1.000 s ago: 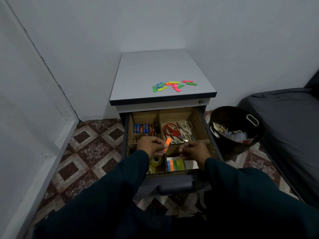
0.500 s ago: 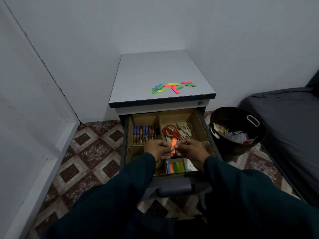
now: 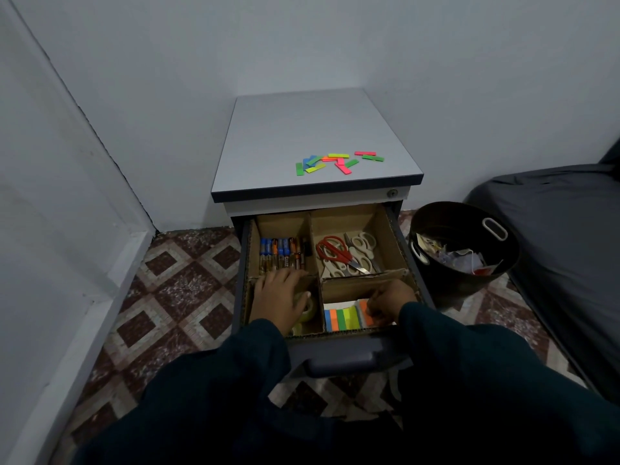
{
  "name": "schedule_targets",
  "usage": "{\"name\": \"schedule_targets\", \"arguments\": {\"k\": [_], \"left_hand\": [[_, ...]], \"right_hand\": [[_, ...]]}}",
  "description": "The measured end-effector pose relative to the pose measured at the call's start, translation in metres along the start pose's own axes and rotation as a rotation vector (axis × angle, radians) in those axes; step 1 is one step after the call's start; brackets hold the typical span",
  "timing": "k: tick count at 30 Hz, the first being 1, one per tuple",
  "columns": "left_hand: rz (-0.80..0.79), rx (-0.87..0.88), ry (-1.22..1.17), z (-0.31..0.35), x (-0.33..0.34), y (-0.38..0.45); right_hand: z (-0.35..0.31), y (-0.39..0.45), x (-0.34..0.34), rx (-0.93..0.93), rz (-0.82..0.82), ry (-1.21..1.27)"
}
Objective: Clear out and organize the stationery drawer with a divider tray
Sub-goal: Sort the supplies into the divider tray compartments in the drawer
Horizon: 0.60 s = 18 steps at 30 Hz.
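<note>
Both hands reach down into the open drawer (image 3: 407, 250) of a small grey pedestal cabinet (image 3: 315, 139) set into a white corner. The left hand (image 3: 280, 298) lies palm-down over the near-left compartment of the cardboard divider tray (image 3: 365, 284), fingers loosely spread and resting on a roll of clear tape (image 3: 308, 308) — relaxed rather than gripping, as far as the view shows. The right hand (image 3: 389, 302) is in the near-right compartment, fingers curled down onto an orange sticky flag (image 3: 368, 317) at the right end of a row of coloured sticky flags (image 3: 342, 318); whether it pinches the flag or merely presses it cannot be told. Dark sleeves (image 3: 469, 380) run back from both wrists toward the camera. In the far-left compartment batteries (image 3: 281, 252) lie side by side; in the far-right, red scissors (image 3: 335, 251) rest on white scissors (image 3: 360, 250). Loose coloured flags (image 3: 335, 161) are scattered on the cabinet top, near its front edge, with bare surface behind them. Just right of the drawer, close to its side wall, stands a black bin (image 3: 463, 280) holding crumpled paper — and beyond it a dark mattress (image 3: 563, 250) fills the right edge. To the left, patterned floor tiles (image 3: 181, 290) lie open up to the white wall.
</note>
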<state>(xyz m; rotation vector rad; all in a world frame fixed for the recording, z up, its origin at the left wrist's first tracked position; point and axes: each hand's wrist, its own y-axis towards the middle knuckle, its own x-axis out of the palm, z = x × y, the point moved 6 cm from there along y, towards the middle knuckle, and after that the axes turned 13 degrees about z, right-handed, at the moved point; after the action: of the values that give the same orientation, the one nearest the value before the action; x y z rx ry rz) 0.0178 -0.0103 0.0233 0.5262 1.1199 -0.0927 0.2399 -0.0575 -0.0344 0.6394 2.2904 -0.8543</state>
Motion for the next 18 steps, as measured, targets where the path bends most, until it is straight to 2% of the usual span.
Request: {"name": "schedule_targets", "arguments": {"k": [18], "left_hand": [[-0.002, 0.049, -0.005, -0.0029, 0.0051, -0.006]], "right_hand": [[-0.0027, -0.0037, 0.0042, -0.003, -0.018, -0.085]]}}
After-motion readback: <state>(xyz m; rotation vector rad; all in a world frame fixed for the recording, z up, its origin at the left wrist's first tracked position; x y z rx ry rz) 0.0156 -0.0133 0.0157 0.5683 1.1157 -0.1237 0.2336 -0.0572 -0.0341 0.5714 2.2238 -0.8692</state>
